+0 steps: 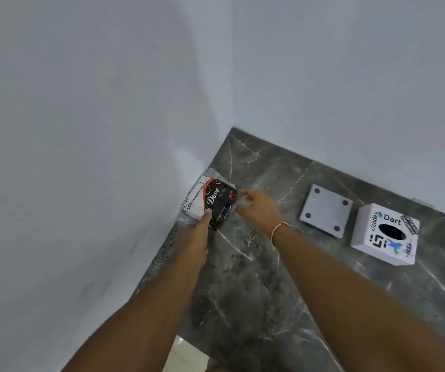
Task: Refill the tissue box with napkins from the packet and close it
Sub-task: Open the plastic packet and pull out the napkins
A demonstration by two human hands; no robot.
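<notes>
A napkin packet (pixel 210 200), black, red and white with "Dove" printed on it, lies on the dark marble counter (pixel 256 291) close to the left wall. My left hand (pixel 198 232) holds its near end. My right hand (pixel 256 208) pinches the clear plastic wrap at the packet's right end; the fingers are blurred. A white cube tissue box (pixel 385 234) with stickers and an oval hole facing up stands at the right. Its flat white base plate (pixel 326 210), with dark round pads at the corners, lies apart from it between the box and my right hand.
White walls meet in a corner right behind the packet. The counter's left edge runs along the wall, and a strip of light floor (pixel 186 355) shows below its near edge.
</notes>
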